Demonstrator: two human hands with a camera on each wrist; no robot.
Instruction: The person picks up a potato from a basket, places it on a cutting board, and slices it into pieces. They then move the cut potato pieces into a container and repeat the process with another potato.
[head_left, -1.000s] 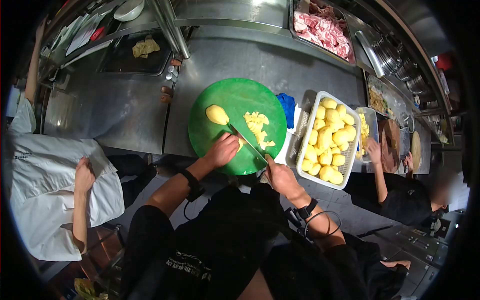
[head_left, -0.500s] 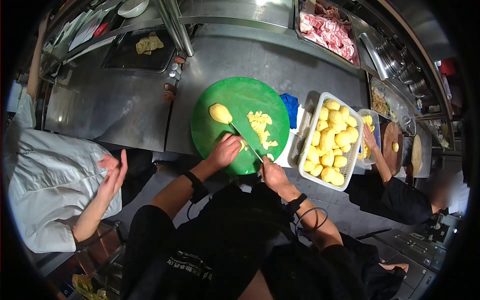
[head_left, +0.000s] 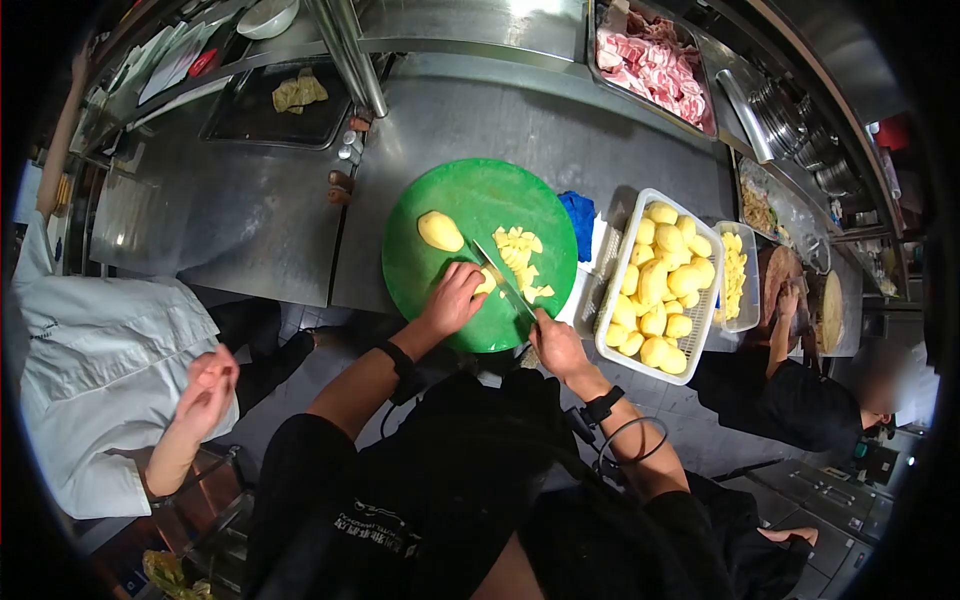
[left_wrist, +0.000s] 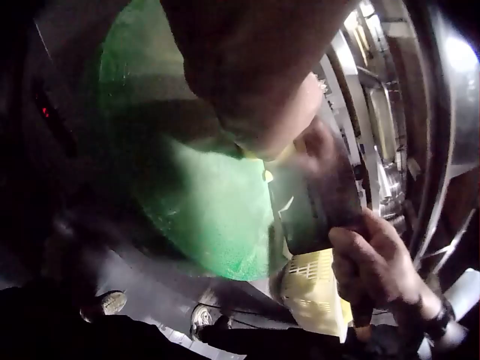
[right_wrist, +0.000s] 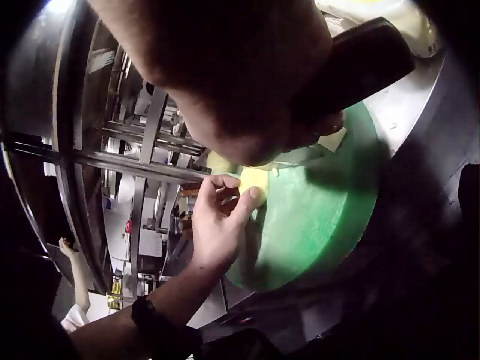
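In the head view a peeled potato piece (head_left: 486,281) lies on the round green cutting board (head_left: 450,185). My left hand (head_left: 453,299) holds it, thumb and fingers pinching it in the right wrist view. My right hand (head_left: 560,347) grips a cleaver (left_wrist: 311,214) by its dark handle. The broad blade slants across the board, just right of the held piece. Cut potato pieces (head_left: 517,250) lie beyond the blade, to its right. A whole peeled potato (head_left: 440,231) rests at the board's left.
Right of the board stands a white basket (head_left: 642,369) of peeled potatoes, then a clear tub (head_left: 748,322) of cut pieces. A blue cloth (head_left: 577,213) lies behind the basket. Knife handles (head_left: 340,186) show at the left. People stand on both sides; a meat tray (head_left: 600,72) is up back.
The cleaver's blade has shifted slightly right and turned, showing more of its face. My left hand keeps its hold. The person on the right has moved a hand from the tub to the wooden board.
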